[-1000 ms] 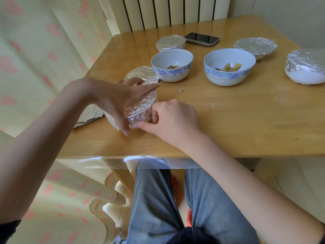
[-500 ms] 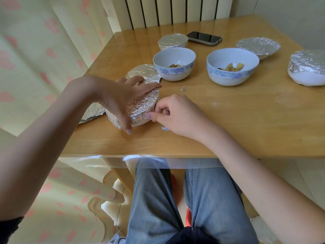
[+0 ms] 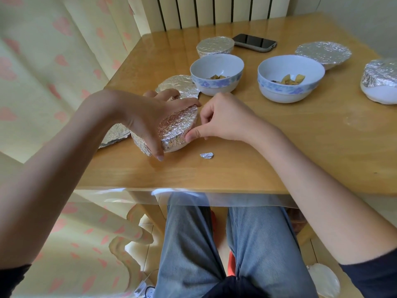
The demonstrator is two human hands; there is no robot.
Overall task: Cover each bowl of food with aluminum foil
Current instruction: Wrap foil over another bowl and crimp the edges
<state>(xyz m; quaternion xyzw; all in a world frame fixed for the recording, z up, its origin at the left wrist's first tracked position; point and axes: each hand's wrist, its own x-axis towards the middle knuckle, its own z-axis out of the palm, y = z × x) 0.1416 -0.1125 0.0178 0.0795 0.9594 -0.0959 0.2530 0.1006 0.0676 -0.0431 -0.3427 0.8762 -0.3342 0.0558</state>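
Note:
A foil-wrapped bowl [image 3: 178,130] sits near the table's front left. My left hand [image 3: 150,117] lies over its top, thumb down its near side, holding it. My right hand [image 3: 221,119] pinches the foil at the bowl's right rim with thumb and curled fingers. Two white bowls with blue bands stand uncovered behind: one [image 3: 217,74] at centre, one [image 3: 290,78] to its right, both with food inside. Foil-covered bowls stand at the back centre [image 3: 214,47], back right [image 3: 324,53], far right [image 3: 380,80], and just behind my left hand [image 3: 178,84].
A torn scrap of foil [image 3: 206,155] lies on the wooden table [image 3: 279,151] in front of the bowl. More foil [image 3: 115,135] lies at the left edge. A dark phone [image 3: 254,42] rests at the back. A radiator and curtain stand behind and left.
My right hand has moved from the bowl's near side up along its right rim. A small foil scrap now lies uncovered on the table. My left hand has stayed on top.

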